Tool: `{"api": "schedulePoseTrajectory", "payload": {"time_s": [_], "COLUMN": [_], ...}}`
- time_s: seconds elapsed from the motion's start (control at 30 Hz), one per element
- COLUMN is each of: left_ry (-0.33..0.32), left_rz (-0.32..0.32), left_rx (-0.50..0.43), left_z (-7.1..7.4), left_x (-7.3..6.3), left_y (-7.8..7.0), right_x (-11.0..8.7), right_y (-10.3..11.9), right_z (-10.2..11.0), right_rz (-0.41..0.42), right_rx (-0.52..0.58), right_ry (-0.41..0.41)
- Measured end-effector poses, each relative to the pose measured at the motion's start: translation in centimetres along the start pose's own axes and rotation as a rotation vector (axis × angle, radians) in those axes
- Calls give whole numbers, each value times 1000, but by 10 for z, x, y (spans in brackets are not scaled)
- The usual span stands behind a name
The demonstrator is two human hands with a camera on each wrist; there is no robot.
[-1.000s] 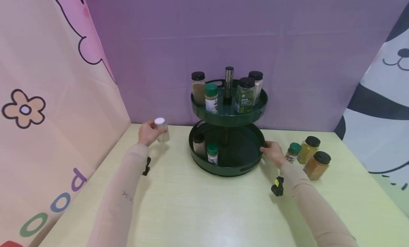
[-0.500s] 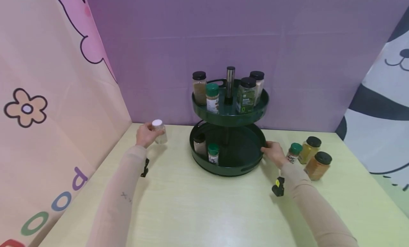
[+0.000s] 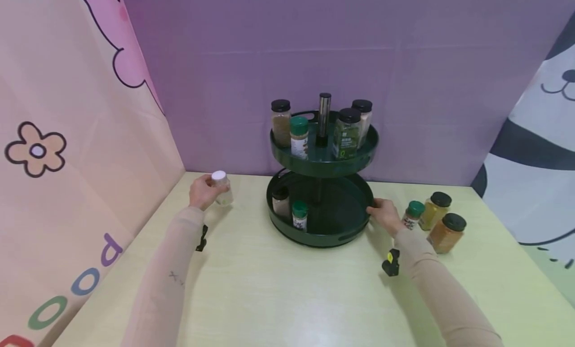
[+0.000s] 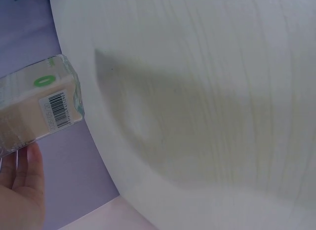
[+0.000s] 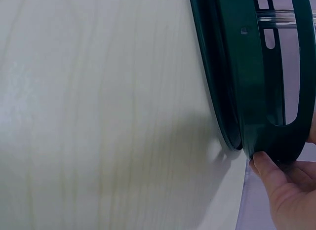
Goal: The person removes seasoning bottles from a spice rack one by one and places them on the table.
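Observation:
My left hand [image 3: 205, 191] grips a clear spice jar [image 3: 224, 196] with a white lid, at the table's back left. In the left wrist view the jar [image 4: 44, 104] is tilted and off the table, with a barcode label and pale contents showing. At the other side, my right hand [image 3: 384, 213] pinches the right rim of the lower tier of a dark green two-tier turntable rack [image 3: 323, 241]. The right wrist view shows fingertips [image 5: 264, 163] beneath the tray wall [image 5: 252, 106]; much of the thumb is out of frame.
On the upper tier [image 3: 314, 166] stand several jars, black-lidded ones and a green-lidded one [image 3: 299, 137]. The lower tier holds a black-lidded jar [image 3: 281, 205] and a green-lidded jar [image 3: 300, 217]. Right of my right hand are a green-lidded jar [image 3: 412, 216], a yellow jar [image 3: 433, 214] and an orange jar [image 3: 444, 237].
My left hand has moved slightly left and down with the white-lidded jar. The right hand keeps its hold on the tray rim, and the rack stands as before.

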State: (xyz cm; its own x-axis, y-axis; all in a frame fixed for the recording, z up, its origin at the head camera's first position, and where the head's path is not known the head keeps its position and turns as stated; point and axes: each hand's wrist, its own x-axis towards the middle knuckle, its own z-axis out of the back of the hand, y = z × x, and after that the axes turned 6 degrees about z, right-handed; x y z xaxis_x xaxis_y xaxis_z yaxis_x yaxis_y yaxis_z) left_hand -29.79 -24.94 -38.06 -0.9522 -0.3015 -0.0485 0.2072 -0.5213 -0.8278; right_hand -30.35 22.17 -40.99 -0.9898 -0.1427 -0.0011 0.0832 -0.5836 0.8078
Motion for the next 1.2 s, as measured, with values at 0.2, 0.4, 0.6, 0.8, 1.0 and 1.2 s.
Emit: {"api": "schedulePoseTrajectory", "payload": {"time_s": [0.2, 0.4, 0.6, 0.8, 1.0, 1.2], "left_ry": [-6, -14, -14, -1, -1, 6], "left_rz": [17, 28, 28, 47, 43, 53], "left_rx": [6, 6, -1, -7, 9, 10], "left_z": [-1, -2, -3, -3, -2, -3], "left_x": [4, 4, 3, 4, 6, 6], "left_y": [5, 11, 15, 19, 23, 23], "right_x": [1, 1, -1, 0, 0, 0], "right_y": [-2, 0, 3, 2, 1, 0], "right_z": [0, 0, 1, 1, 0, 1], "right_rz": [2, -5, -6, -8, -16, -14], "right_rx": [5, 4, -1, 4, 11, 1], "right_ry": [4, 9, 7, 9, 10, 8]}}
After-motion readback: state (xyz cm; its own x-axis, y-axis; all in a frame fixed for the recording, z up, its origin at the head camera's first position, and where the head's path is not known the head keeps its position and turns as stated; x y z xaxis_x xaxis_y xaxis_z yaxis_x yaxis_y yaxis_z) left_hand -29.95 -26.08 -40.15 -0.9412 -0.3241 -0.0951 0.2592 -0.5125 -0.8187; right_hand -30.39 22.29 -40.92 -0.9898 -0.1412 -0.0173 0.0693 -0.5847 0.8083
